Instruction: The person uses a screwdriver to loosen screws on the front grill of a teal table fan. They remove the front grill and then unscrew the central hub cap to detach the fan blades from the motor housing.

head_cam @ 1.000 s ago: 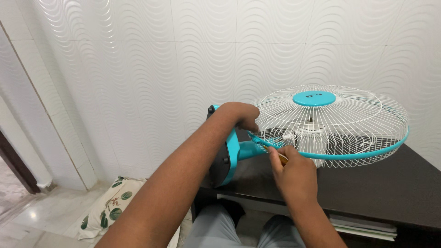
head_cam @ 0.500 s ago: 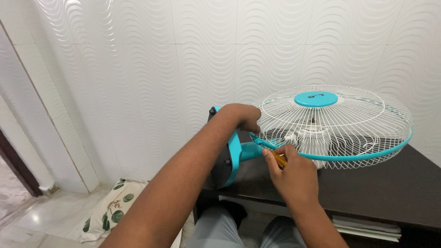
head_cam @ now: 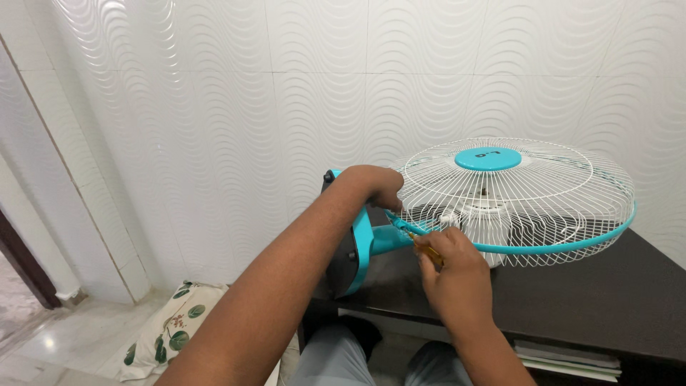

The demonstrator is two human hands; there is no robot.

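While fan is lying grille-up on surface, left hand is clamping its neck to steady; right hand is pinching screwdriver, tip at grille rim just ahead.

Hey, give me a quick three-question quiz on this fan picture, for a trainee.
1. True or false: the fan lies on a dark table.
2. Which hand grips a yellow-handled tool at the teal ring of the grille: A) left hand, B) right hand, C) neither?
3. Fill in: a leaf-print ______ lies on the floor to the left of the table.

Key: 1 true. 2 B; the left hand rests on the fan near its base. 3 cushion.
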